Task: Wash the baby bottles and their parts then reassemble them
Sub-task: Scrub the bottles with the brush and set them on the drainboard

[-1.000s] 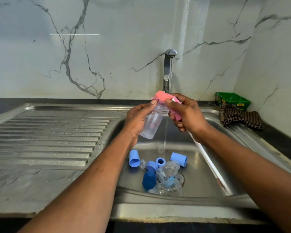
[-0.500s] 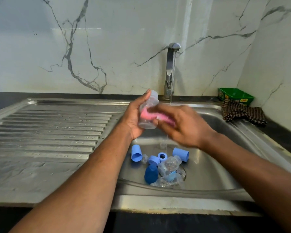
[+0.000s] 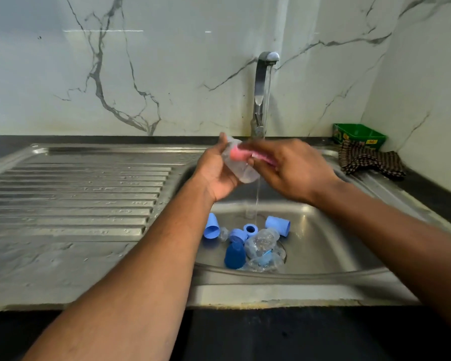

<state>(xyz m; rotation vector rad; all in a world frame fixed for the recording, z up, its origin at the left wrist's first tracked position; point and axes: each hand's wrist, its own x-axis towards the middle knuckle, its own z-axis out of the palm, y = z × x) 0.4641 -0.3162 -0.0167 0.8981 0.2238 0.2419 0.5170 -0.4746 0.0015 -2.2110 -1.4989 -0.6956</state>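
One small clear plastic baby bottle (image 3: pixel 241 168) is up in the centre of the frame, held tilted over the basin with its mouth toward the upper left and its base low, right beside the thin stream of water (image 3: pixel 257 199) falling from the curved steel tap (image 3: pixel 262 95). It looks light and fairly stiff, and wet as it is I'd judge it slippery; the safest hold is round the body, wrapping it the way it is wrapped now, rather than by the narrow neck.

The left hand (image 3: pixel 216 173) is curled around the bottle from behind, thumb up near the mouth, gripping it. The right hand (image 3: pixel 289 169) is blurred, but its fingers are closed on a pink sponge (image 3: pixel 241 154) pressed against the bottle's upper side; part of the pink shows through the clear wall, so I can't tell if any of it is inside.

Lower in the frame, on the floor of the stainless steel sink (image 3: pixel 323 246), lies the rest: light blue plastic caps (image 3: pixel 211 226), a blue screw ring (image 3: pixel 250 228), a dark blue domed cap (image 3: pixel 235 255) and other clear bottles (image 3: pixel 261 241) piled over the drain. I'd say the washing is at an early stage.

At the upper right, a checked cloth (image 3: pixel 370 160) and a green tray (image 3: pixel 359 134) sit on the dark desk (image 3: pixel 427 183).
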